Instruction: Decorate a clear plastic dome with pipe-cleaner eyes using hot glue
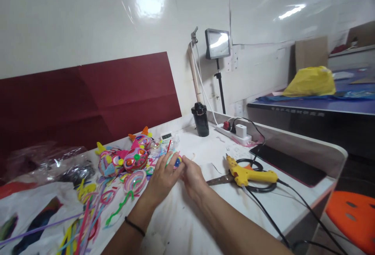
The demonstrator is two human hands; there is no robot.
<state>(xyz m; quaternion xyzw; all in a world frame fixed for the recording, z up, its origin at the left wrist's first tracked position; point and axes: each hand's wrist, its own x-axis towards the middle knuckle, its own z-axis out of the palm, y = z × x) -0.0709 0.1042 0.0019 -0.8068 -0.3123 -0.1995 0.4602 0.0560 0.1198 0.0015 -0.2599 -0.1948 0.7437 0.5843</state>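
Both my hands meet over the white table around a small round craft ball in bright colours, with a blue patch showing. My left hand wraps it from the left and hides most of it; a thin red strip sticks up behind my fingers. My right hand closes on the ball's right side. Left of my hands lie a finished-looking colourful fish figure, another, and a coil of pink strip. Right of my right hand is a yellow hot glue gun, beside a dark scissors blade.
Fuzzy coloured strips cover the left side, near a clear plastic bag. At the back stand a black cup and a white power strip. A black phone-like slab lies right; the glue gun's cable trails over the table edge.
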